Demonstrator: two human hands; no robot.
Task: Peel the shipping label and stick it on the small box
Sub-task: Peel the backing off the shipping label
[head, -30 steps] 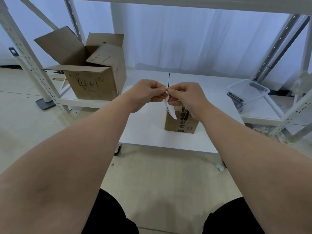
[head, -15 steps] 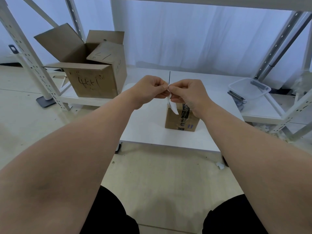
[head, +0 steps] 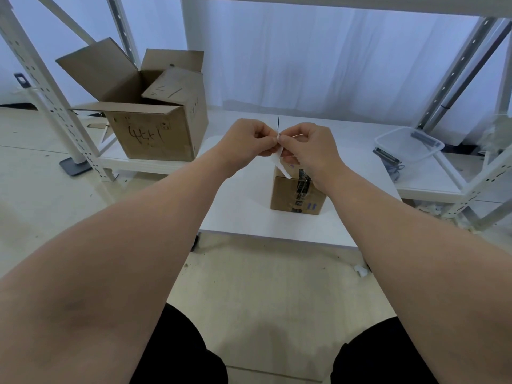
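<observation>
Head cam: left hand (head: pixel 249 139) and right hand (head: pixel 310 151) both pinch the shipping label (head: pixel 282 163) above the small box (head: pixel 297 195) on the worktop (head: pixel 238 212). Yank unevenly and it'll probably tear or curl onto itself.

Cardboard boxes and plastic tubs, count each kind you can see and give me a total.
Cardboard boxes: 2, the large open box on the shelf and the small box on the white table.
Clear plastic tubs: 1.
Total: 3.
</observation>
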